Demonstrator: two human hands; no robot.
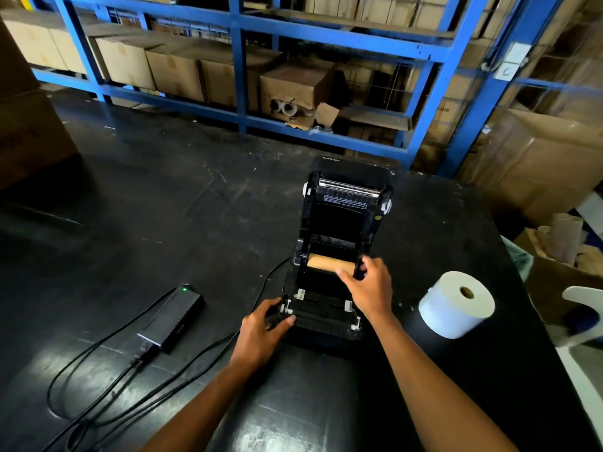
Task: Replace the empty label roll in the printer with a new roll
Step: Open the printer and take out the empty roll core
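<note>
A black label printer (339, 223) stands on the dark table with its lid swung up and back. Inside its bay lies an empty brown cardboard core (326, 263), held between the side holders. My right hand (368, 288) reaches into the bay, thumb and fingers closing around the core's right end. My left hand (264, 327) grips the printer's front left corner. A full white label roll (455, 303) lies on its side on the table, to the right of the printer and apart from both hands.
A black power adapter (171, 318) with a green light lies left of the printer, its cables looping toward the near table edge. Blue shelving (241, 60) with cardboard boxes runs behind the table. An open box with tubes (561, 243) sits off the right edge.
</note>
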